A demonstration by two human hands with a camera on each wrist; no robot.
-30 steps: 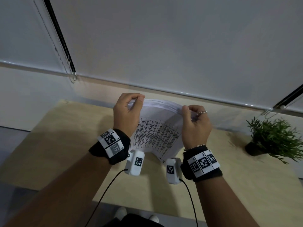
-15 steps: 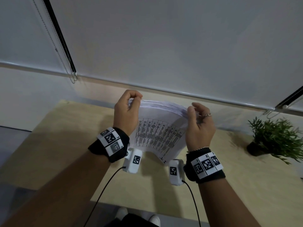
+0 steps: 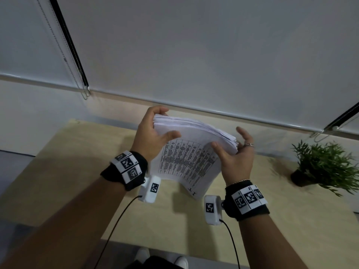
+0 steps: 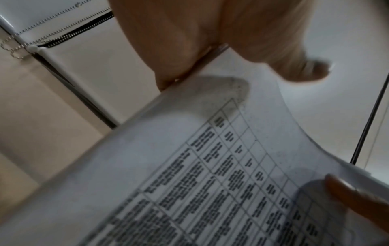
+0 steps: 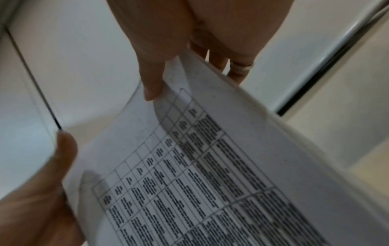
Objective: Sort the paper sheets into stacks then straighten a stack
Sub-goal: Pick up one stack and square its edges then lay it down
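Observation:
A thick paper stack (image 3: 186, 162), its front sheet printed with a table, hangs bent in the air above the wooden table (image 3: 68, 171). My left hand (image 3: 165, 123) grips its upper left corner, fingers curled over the top edge and thumb on the printed face. At the right edge, my right hand (image 3: 231, 142) pinches the stack, thumb on the front, fingers spread behind. The left wrist view shows the stack (image 4: 210, 166) under my left hand (image 4: 242, 66). In the right wrist view the stack (image 5: 210, 166) sits under my right hand (image 5: 185, 69).
A small potted plant (image 3: 326, 167) stands on the table at the right. A white roller blind (image 3: 194, 55) with a bead chain (image 3: 64, 61) hangs behind the table. The table's front edge (image 3: 174, 247) runs just below my wrists.
The stack has tilted, its top edge now sloping down to the right. My left hand rose a little; my right hand moved right and lower, and its fingers spread out behind the sheets.

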